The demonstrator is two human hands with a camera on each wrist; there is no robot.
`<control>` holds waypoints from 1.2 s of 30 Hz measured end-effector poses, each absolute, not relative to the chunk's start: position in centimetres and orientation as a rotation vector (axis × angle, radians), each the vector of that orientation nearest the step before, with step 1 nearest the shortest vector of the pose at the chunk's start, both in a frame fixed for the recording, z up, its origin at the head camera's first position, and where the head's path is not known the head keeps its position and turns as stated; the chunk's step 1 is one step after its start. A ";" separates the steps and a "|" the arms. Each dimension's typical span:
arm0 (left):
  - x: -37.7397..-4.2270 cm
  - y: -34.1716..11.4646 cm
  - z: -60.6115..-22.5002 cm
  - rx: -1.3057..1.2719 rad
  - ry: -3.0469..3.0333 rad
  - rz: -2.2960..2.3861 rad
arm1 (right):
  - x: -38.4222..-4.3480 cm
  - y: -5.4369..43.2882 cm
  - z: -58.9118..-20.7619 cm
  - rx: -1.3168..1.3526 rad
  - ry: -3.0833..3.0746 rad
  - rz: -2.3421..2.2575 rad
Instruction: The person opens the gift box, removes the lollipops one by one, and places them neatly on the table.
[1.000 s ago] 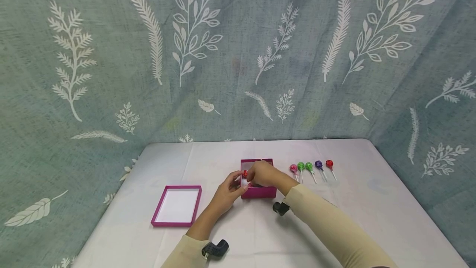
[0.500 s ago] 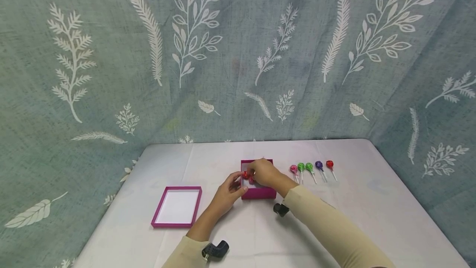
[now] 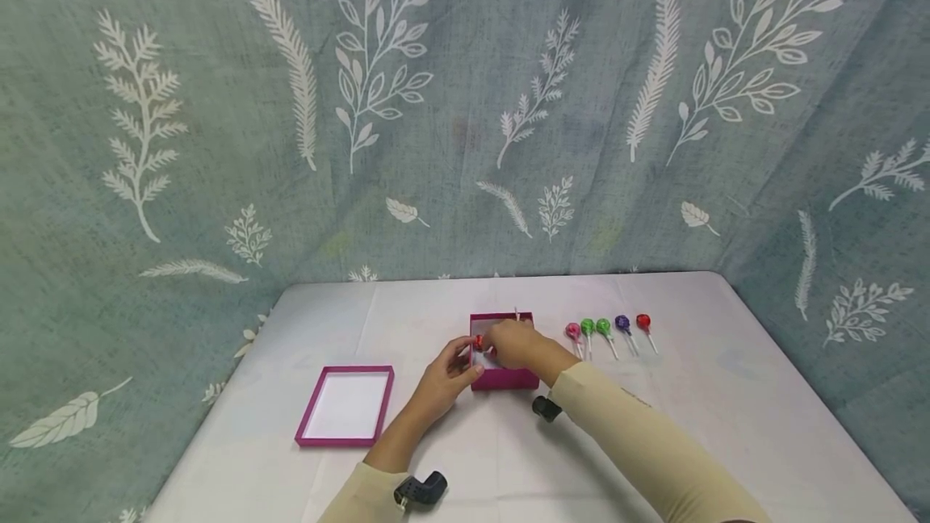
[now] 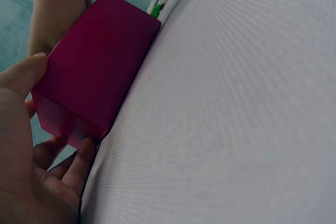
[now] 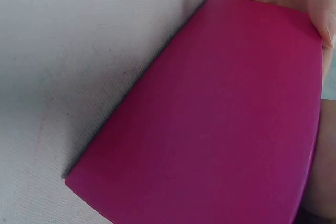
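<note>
A magenta open box (image 3: 504, 378) stands on the table, with a red lollipop (image 3: 479, 341) at its left inside wall. My left hand (image 3: 441, 378) grips the box's near left corner. In the left wrist view its thumb (image 4: 34, 69) lies at the top edge and the other fingers rest against the side wall. My right hand (image 3: 514, 343) reaches down into the box with curled fingers, pinching a lollipop whose white stick (image 3: 517, 314) pokes up behind the knuckles. The candy end is mostly hidden under the hand. Only the box's outer wall (image 5: 210, 114) and my left hand show in the right wrist view.
Right of the box lies a row of lollipops: a pink one (image 3: 573, 331), green ones (image 3: 604, 327), a purple one (image 3: 622, 323) and a red one (image 3: 643, 321). The box's lid (image 3: 345, 403) lies white inside up at the left. A patterned curtain (image 3: 465, 144) hangs behind the table.
My right hand has shifted slightly inside the box; a pinkish-red candy seen under it half a second ago is now mostly covered, and the stick stands out behind. My left hand stays put.
</note>
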State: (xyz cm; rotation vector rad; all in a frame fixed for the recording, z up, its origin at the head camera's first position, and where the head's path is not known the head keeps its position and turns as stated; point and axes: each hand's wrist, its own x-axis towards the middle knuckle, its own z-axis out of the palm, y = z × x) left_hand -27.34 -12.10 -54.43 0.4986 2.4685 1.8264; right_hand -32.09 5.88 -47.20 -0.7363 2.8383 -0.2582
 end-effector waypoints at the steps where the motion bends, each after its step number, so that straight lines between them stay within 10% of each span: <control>1: -27.3 -12.1 -54.4 0.502 2.466 1.827 | -32.1 5.9 -47.2 -0.736 2.834 -0.248; 36: -25.9 -11.9 -51.6 0.485 2.465 1.769 | -32.3 10.3 -44.1 -0.814 2.853 -0.925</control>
